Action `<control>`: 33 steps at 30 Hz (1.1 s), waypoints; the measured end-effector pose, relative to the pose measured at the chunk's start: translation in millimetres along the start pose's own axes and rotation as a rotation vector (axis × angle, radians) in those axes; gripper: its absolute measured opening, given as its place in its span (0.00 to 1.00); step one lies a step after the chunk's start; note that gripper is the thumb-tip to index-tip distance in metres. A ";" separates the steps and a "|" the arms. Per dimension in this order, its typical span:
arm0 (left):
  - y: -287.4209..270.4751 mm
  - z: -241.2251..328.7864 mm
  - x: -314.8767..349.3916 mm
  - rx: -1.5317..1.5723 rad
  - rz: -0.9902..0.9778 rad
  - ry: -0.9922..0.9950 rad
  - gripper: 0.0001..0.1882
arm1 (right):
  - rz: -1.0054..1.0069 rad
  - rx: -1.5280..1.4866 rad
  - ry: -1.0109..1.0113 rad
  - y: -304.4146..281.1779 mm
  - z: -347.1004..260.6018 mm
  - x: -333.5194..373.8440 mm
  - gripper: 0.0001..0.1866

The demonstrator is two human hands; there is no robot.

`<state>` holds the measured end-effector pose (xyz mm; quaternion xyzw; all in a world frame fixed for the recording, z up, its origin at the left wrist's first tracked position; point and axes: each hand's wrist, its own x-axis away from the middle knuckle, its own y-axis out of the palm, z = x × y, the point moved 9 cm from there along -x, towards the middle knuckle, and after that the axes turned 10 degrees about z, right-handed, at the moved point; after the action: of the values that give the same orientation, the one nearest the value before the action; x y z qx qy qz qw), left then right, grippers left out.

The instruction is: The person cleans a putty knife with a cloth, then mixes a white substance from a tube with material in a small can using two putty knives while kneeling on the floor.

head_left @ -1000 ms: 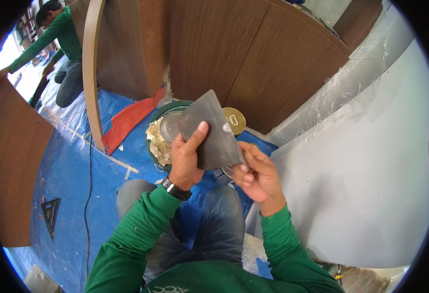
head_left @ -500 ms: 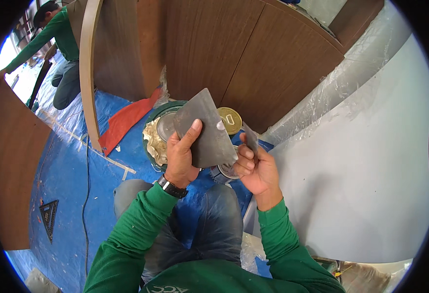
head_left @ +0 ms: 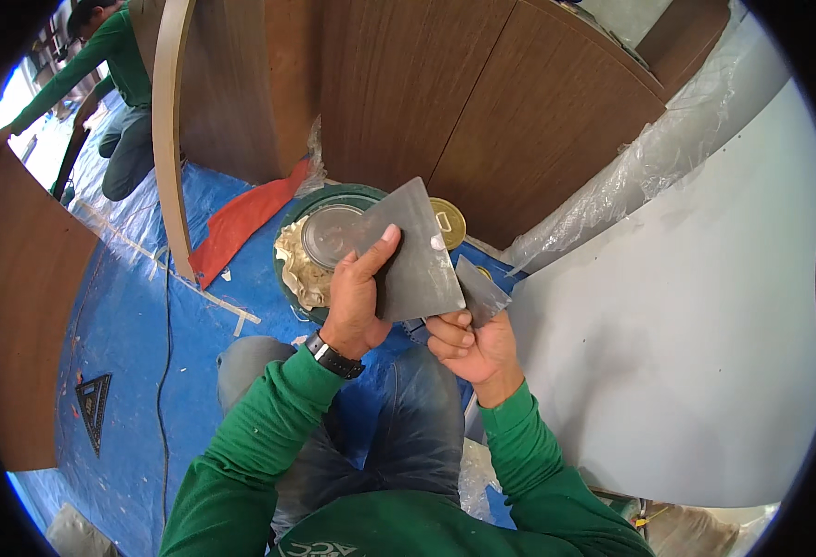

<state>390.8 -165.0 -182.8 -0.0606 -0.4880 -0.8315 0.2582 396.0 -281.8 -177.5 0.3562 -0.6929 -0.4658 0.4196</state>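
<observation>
My left hand (head_left: 357, 302) grips a flat dark-grey plate (head_left: 415, 255), thumb on top and fingers beneath. A small white dab of paste (head_left: 437, 242) sits at its right edge, with another speck at the lower corner. In my right hand (head_left: 480, 353) is a thin grey flat scraper (head_left: 480, 290), pinched between thumb and fingers. Its blade points up, close beside the plate's lower right corner; whether they touch I cannot tell. Behind the plate are a round metal lid (head_left: 327, 234), a crumpled cream cloth or plastic (head_left: 298, 271) in a green tub (head_left: 333, 195), and a gold-lidded can (head_left: 450, 223).
Brown wood-grain panels (head_left: 398, 84) stand ahead. A large pale curved panel (head_left: 668, 306) fills the right. On the blue floor sheet (head_left: 124, 316) lie a red cloth (head_left: 250, 223), a black triangular square (head_left: 93, 413) and a cable (head_left: 165, 390). A co-worker (head_left: 120, 84) crouches at the far left.
My right hand has moved slightly left and down, and the scraper has turned so its blade face shows more. The plate has shifted slightly right and down in the view.
</observation>
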 end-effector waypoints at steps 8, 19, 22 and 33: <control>11.4 -17.9 3.8 -0.062 -0.186 -0.249 0.20 | 0.064 -0.019 -0.004 -35.0 -12.6 -7.7 0.18; 9.1 10.6 0.5 -0.052 -0.018 0.179 0.17 | 0.057 0.004 -0.017 -18.5 -7.9 -3.5 0.12; 11.5 11.1 3.7 -0.113 -0.064 0.218 0.17 | 0.202 0.074 -0.129 -31.4 -17.1 -11.9 0.09; 1.3 15.2 -7.0 0.045 -0.068 0.016 0.20 | 0.438 1.064 -1.138 18.7 -82.9 34.5 0.12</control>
<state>395.2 -150.2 -176.4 -0.0316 -0.5064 -0.8291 0.2350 456.2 -335.2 -133.5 0.0726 -0.9831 -0.0908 -0.1414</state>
